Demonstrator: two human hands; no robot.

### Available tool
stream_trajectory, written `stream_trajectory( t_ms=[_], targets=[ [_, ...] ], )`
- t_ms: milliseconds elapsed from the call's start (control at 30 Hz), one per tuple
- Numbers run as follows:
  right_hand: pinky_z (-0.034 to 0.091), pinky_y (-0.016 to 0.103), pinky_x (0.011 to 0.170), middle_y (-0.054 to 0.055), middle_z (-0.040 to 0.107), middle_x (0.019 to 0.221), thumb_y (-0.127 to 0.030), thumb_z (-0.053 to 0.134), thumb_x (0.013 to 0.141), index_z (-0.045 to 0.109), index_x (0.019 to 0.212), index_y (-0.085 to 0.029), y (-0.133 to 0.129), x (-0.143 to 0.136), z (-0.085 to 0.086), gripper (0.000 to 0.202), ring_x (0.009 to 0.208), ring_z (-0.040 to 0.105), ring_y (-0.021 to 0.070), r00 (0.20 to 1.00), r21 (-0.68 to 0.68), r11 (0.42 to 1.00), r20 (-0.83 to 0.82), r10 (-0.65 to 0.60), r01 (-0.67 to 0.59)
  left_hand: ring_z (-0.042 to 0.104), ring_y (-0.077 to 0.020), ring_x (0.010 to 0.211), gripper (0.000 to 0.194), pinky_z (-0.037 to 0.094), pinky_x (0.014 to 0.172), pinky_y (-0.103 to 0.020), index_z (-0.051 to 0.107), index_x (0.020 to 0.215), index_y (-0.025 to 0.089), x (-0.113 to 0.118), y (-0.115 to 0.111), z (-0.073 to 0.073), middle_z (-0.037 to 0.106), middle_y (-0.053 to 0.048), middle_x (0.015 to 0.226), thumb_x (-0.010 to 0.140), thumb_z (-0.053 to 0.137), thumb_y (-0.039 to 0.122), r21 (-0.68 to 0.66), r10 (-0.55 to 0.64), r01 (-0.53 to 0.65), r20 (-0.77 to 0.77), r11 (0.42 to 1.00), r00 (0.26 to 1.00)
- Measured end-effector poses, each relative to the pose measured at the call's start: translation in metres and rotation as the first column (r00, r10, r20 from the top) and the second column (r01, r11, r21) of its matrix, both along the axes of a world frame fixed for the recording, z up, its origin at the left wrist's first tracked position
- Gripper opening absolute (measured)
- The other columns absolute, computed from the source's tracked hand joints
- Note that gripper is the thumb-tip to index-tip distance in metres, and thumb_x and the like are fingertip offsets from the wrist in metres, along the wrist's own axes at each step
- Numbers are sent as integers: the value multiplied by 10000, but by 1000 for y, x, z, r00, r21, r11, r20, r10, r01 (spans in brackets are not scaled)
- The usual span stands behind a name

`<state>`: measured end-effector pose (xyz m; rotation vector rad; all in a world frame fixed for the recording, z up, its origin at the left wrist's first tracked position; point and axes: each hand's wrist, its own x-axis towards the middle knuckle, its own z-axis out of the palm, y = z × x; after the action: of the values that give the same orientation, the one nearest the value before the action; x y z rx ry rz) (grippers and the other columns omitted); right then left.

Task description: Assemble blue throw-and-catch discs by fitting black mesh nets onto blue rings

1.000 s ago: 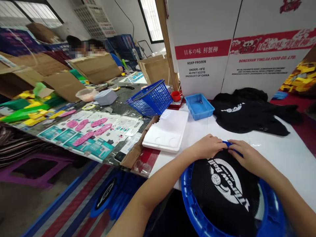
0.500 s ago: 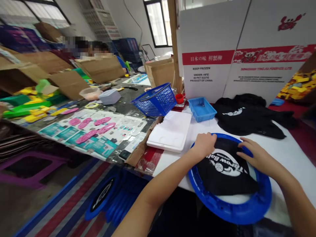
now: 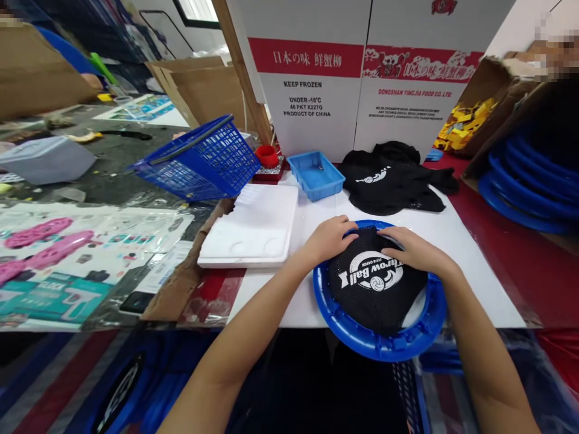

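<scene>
A blue plastic ring (image 3: 379, 351) lies on the white board at the table's front edge. Inside it is a round black mesh cloth (image 3: 362, 310) printed "Throw Ball" in white, with a gap between cloth and ring at the lower right. My left hand (image 3: 332, 238) is closed at the far left rim, fingers and thumb pinching the cloth's edge against the ring. At the far right rim, my right hand (image 3: 411, 248) curls over the ring, its thumb and fingers on the cloth's edge. A heap of black printed cloths (image 3: 384, 181) lies beyond the ring.
A light blue tray (image 3: 316, 178) holds small metal parts. Left of it are a white foam lid (image 3: 253, 226), a tilted blue basket (image 3: 203, 160) and a red cup (image 3: 266, 157). Blue rings (image 3: 525, 181) are stacked at right. A large white carton (image 3: 312, 126) stands behind.
My view has swung right and down. My right hand has moved along the rim toward my left hand, its fingers now closer to the cloth's far edge. My left hand stays at the rim.
</scene>
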<state>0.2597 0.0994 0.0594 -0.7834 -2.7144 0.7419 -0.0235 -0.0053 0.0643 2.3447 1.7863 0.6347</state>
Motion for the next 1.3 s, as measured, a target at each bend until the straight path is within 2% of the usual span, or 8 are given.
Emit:
stream_trajectory(
  t_ms=[133, 267, 500, 633, 867, 1067, 1167, 1300],
  targets=[
    [492, 580, 1186, 128, 681, 1466, -527, 685, 997, 756, 1093, -245, -5, 0, 9, 307, 1400, 615, 383, 999, -20, 1000, 37, -7, 8, 688, -273, 1213, 358, 515, 1038, -426, 732, 1373, 217, 4, 4, -4, 732, -113, 1341, 1086, 527, 272, -28, -135, 134, -74, 991, 988],
    [459, 613, 1218, 136, 598, 1574, -627, 707, 967, 754, 779, -220, -8, 3, 12, 451, 1458, 543, 441, 997, 104, 994, 68, -45, 38, 728, -290, 1087, 322, 492, 964, -439, 787, 1211, 214, 7, 4, 5, 802, -111, 1159, 1084, 493, 251, -48, -14, 3, -227, 999, 974],
    [404, 698, 1250, 139, 499, 1673, -562, 754, 958, 811, 1059, -246, -4, 9, 3, 337, 1564, 407, 464, 999, 172, 985, 30, -23, 17, 751, -294, 904, 382, 497, 823, -395, 754, 1105, 198, -4, -6, 15, 805, -134, 1001, 1126, 454, 434, -140, 121, -177, -336, 974, 934],
    [388, 677, 1278, 148, 492, 1668, -541, 779, 943, 800, 953, -226, -1, 8, -4, 316, 1573, 406, 450, 998, 140, 990, 65, 19, -28, 727, -320, 960, 433, 512, 828, -406, 739, 1123, 179, -5, -10, 16, 776, -156, 1040, 1111, 486, 530, -139, 77, -127, -323, 982, 943],
    [373, 705, 1280, 116, 496, 1685, -614, 857, 849, 838, 818, -231, 3, 15, 1, 385, 1576, 380, 498, 996, 105, 994, 90, 17, -27, 533, -359, 1407, 439, 419, 1181, -508, 724, 1330, 224, 7, -6, 4, 586, -175, 1487, 1033, 670, 542, -20, -191, 192, -245, 981, 951],
    [331, 686, 1312, 81, 491, 1702, -573, 863, 851, 846, 888, -249, 0, 13, 3, 327, 1601, 361, 470, 995, -19, 998, 72, 62, -61, 633, -332, 1133, 564, 525, 973, -443, 782, 1112, 157, 10, -8, 2, 662, -178, 1229, 1006, 624, 688, -119, -154, 124, -291, 985, 944],
    [350, 650, 1306, 96, 436, 1735, -491, 848, 875, 797, 948, -238, -2, 8, 4, 268, 1609, 376, 435, 995, -112, 993, 85, 43, -33, 632, -319, 1115, 515, 528, 941, -421, 794, 1109, 178, 9, -11, 4, 650, -165, 1214, 1052, 574, 640, -97, -161, 138, -305, 986, 939],
    [406, 600, 1266, 113, 463, 1717, -404, 808, 899, 724, 919, -227, -1, 6, 9, 196, 1559, 469, 398, 997, -161, 987, 65, 28, -17, 628, -341, 1100, 631, 539, 904, -434, 818, 1040, 171, 14, -14, 4, 635, -180, 1209, 983, 597, 759, -94, -104, 80, -286, 992, 953]
  ],
)
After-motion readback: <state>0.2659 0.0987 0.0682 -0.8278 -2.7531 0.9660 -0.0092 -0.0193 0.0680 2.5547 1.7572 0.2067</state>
